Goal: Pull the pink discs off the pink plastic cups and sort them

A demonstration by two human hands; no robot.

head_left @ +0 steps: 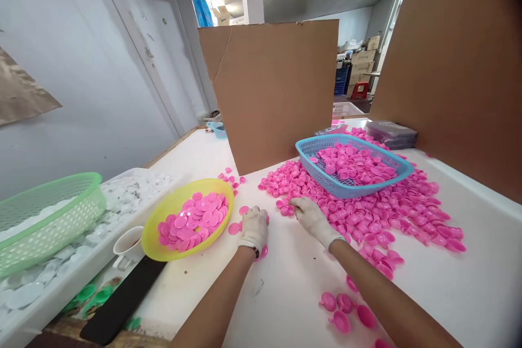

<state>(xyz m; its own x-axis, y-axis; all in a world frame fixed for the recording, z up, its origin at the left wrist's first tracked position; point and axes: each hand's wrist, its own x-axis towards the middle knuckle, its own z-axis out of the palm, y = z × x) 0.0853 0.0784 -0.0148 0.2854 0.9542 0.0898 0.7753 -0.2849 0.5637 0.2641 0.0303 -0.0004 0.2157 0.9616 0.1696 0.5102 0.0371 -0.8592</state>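
Beside the yellow bowl (173, 197), the left hand (253, 227) curls palm-down. Farther right, the right hand (314, 219) half-curls at pink cups (284, 207). Neither hold is discernible.

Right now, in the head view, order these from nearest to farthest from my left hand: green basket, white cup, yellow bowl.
From your left hand:
1. Yellow bowl, just to its left.
2. White cup, beyond the bowl, farther left.
3. Green basket, at the picture's left edge.
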